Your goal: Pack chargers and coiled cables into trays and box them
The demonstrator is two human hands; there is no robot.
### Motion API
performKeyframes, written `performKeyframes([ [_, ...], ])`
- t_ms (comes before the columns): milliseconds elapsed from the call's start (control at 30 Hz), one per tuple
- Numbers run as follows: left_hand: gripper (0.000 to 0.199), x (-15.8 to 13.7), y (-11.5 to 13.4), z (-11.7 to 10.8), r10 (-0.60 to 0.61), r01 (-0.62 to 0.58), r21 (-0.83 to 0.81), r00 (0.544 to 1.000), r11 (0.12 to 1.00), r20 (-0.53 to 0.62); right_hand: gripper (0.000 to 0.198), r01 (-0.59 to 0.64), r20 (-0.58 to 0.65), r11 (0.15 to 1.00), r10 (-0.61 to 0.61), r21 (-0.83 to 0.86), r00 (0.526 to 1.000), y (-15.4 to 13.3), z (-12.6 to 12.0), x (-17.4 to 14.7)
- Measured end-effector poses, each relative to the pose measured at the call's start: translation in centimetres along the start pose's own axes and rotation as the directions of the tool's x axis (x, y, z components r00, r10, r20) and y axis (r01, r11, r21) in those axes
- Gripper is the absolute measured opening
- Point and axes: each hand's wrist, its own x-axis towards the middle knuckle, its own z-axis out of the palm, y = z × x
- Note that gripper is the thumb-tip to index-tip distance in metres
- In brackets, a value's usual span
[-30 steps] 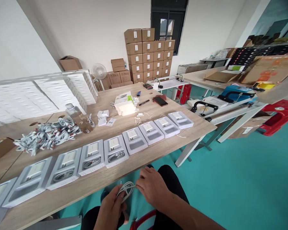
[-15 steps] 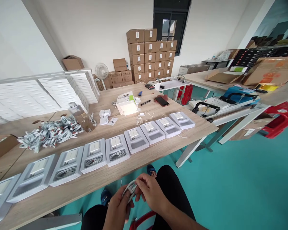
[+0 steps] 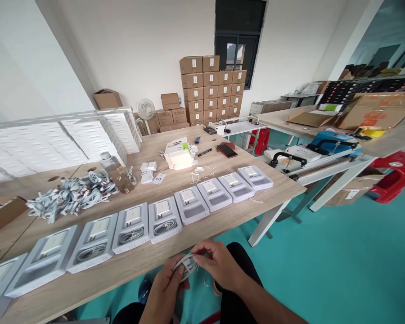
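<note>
A coiled white charging cable (image 3: 188, 267) is held between my two hands, above my lap and just off the table's front edge. My left hand (image 3: 167, 284) grips the coil's left side, thumb on top. The fingers of my right hand (image 3: 216, 262) pinch its upper right side. Along the table edge runs a row of white trays (image 3: 191, 217), each with a white charger block (image 3: 188, 195) in its upper slot. Some lower slots contain a coiled cable (image 3: 165, 226); others have none. A heap of bundled cables (image 3: 74, 193) lies at the left of the table.
Behind the trays are a plastic bottle (image 3: 117, 173), paper cards (image 3: 149, 173), a marker (image 3: 204, 152), a phone (image 3: 227, 150) and scattered white ties (image 3: 205, 173). White boxes (image 3: 84, 139) are stacked at the back left. Sealing machines (image 3: 290, 157) stand to the right.
My hands have drawn the cable coil rounder and turned it, its face now more visible. A small white piece now shows below my right hand. The view has tilted slightly upward.
</note>
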Motion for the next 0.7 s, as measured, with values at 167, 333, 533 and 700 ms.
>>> performKeyframes([
  [167, 0.038, 3.3, 3.8, -1.5, 0.394, -0.323, 0.466, 0.917, 0.824, -0.062, 0.024, 0.205, 0.006, 0.929, -0.214, -0.308, 0.977, -2.3, -4.4, 4.9],
  [333, 0.041, 8.0, 4.4, -1.7, 0.610, -0.441, 0.669, 0.792, 0.598, -0.023, 0.022, 0.302, 0.029, 0.717, -0.367, -0.629, 0.930, -1.1, -7.3, 10.1],
  [533, 0.046, 9.5, 2.3, 0.1, 0.623, -0.482, 0.770, 0.769, 0.417, 0.144, 0.027, 0.403, 0.183, 0.485, -0.438, -0.776, 0.880, 1.1, -7.5, 10.2],
  [700, 0.043, 9.6, 2.6, 0.8, 0.608, -0.467, 0.792, 0.779, 0.395, 0.156, 0.026, 0.404, 0.244, 0.365, -0.412, -0.839, 0.878, 1.1, -6.6, 9.0],
])
